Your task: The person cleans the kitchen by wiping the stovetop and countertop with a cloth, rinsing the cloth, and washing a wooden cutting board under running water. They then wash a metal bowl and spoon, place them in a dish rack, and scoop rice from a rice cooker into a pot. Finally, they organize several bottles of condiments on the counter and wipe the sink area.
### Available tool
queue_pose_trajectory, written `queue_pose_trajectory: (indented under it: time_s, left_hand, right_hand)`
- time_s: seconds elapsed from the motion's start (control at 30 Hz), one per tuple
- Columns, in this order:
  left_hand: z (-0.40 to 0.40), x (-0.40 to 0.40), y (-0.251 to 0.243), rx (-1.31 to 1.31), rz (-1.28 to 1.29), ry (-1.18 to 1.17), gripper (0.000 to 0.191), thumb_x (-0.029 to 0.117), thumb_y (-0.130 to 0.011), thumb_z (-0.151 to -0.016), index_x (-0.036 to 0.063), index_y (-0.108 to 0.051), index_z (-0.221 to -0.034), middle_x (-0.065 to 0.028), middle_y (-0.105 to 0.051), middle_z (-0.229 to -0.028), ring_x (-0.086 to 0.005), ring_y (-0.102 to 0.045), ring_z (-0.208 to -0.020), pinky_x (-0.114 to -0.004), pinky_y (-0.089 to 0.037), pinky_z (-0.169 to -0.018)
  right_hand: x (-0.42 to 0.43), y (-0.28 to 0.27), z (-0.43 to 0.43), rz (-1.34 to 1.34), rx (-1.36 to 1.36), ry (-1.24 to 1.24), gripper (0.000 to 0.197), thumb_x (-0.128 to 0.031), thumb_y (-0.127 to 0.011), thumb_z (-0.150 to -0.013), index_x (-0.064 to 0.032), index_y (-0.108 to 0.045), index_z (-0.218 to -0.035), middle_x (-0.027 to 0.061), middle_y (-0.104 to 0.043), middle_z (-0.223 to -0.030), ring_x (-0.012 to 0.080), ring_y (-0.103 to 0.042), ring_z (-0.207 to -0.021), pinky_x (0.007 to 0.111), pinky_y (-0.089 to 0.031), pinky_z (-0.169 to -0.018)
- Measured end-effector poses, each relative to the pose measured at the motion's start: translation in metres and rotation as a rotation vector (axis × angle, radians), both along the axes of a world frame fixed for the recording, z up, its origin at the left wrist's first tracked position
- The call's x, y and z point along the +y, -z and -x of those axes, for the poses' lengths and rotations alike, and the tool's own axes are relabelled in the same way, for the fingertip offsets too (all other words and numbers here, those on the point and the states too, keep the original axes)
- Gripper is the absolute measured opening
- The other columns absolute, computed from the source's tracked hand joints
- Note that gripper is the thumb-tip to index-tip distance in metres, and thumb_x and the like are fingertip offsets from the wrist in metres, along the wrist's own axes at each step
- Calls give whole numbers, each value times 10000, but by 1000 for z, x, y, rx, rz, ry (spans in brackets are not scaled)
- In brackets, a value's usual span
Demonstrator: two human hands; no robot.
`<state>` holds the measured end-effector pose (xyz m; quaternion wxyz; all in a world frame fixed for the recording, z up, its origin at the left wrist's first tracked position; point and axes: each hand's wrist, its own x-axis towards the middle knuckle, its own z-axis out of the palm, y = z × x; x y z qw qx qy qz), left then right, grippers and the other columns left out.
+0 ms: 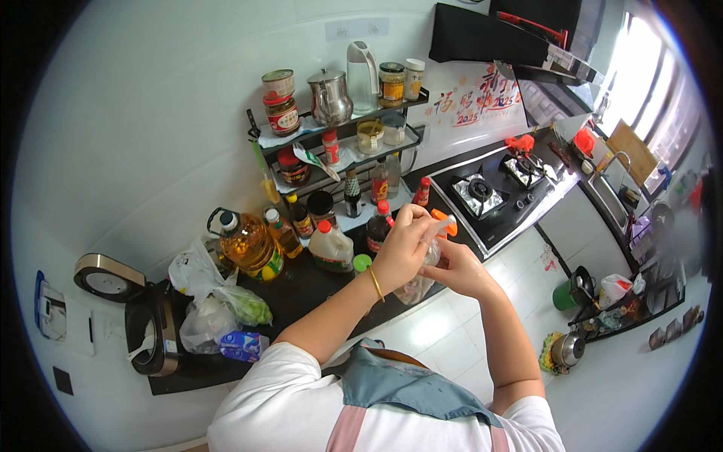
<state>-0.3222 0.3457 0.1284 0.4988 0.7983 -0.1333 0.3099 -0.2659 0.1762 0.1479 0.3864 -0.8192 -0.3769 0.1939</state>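
Note:
Over the counter's front edge hangs a clear plastic bag with pale pinkish contents that I cannot make out. My left hand, a gold bangle at its wrist, pinches the twisted neck of the bag from above. Just below, my right hand grips the gathered plastic with thumb and fingers. An orange object shows right beside the bag's top end, partly hidden, and I cannot tell what it is. Close behind my left hand stands a dark sauce bottle with a red cap.
Left on the black counter are a big cooking-oil bottle, a white jug, bagged vegetables and an open rice cooker. A spice rack stands against the wall. A gas stove and a sink lie right.

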Motion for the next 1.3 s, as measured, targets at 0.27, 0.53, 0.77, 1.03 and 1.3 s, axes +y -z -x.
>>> queue_pose_trajectory:
  time_s: [0.27,0.53,0.77,1.03,1.3]
  left_hand:
    - [1,81,-17,-140,-103,-430,580,96,-719,-844,47,-501,-1380,-165,-436,-1365,-296,-469,-1244,-377,-436,-1009]
    - [40,122,32,24,98,-568,289,23,-640,-910,3,-602,-1195,-117,-487,-1306,-206,-592,-1082,-302,-536,-859]
    - [64,133,43,155,163,-704,217,60,-633,-938,1,-613,-1146,-115,-508,-1324,-179,-600,-1075,-290,-520,-864]
    - [60,116,65,224,281,-681,234,96,-673,-917,12,-632,-1131,-112,-529,-1279,-186,-621,-1024,-303,-531,-845]
    - [47,99,81,270,298,-542,220,49,-657,-908,1,-623,-1121,-117,-537,-1265,-185,-628,-1024,-299,-536,-827]
  right_hand:
    - [76,-121,-139,-431,-156,335,210,-253,-673,-929,-45,-689,-951,19,-695,-801,82,-641,-666,226,-463,-564]
    - [215,-240,-295,-495,-513,238,365,-322,-700,-895,16,-667,-1028,78,-724,-908,141,-696,-769,294,-534,-730]
    - [302,-220,-366,-364,-13,142,393,-179,-729,-891,81,-610,-1161,150,-666,-988,210,-678,-842,296,-557,-634]
    - [190,-135,-252,-416,-534,143,646,-289,-689,-907,-51,-441,-1454,178,-612,-1305,254,-621,-1105,332,-502,-942]
    - [-52,194,-259,-354,-234,443,421,-154,-722,-845,-25,-602,-1227,128,-624,-1193,214,-619,-1035,332,-494,-900]
